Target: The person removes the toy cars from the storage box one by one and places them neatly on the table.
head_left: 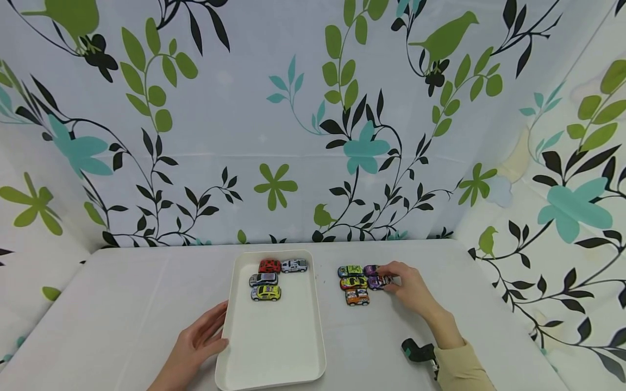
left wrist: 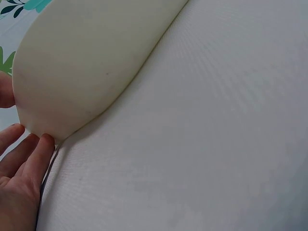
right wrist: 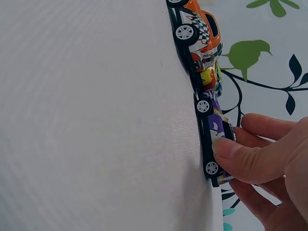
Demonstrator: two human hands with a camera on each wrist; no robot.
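Note:
My right hand (head_left: 408, 285) is at a cluster of toy cars on the table. Its thumb lies against the side of the nearer purple toy car (right wrist: 215, 124), and its fingers reach over to the far side, by a second purple car (head_left: 370, 270) that they partly cover. Left of these stand a green car (head_left: 350, 271), a yellow car (head_left: 353, 283) and an orange car (head_left: 357, 297). My left hand (head_left: 198, 343), fingers loosely extended, touches the left side of a white tray (head_left: 274, 347); fingertips meet its outer wall in the left wrist view.
In the tray's far part sit a red car (head_left: 269, 265), a silver-white car (head_left: 294, 265), a dark grey car (head_left: 263, 279) and a yellow-green car (head_left: 266, 293). A black device (head_left: 418, 351) lies beside my right sleeve (head_left: 462, 366). Leaf-patterned cloth (head_left: 293, 136) hangs behind the table.

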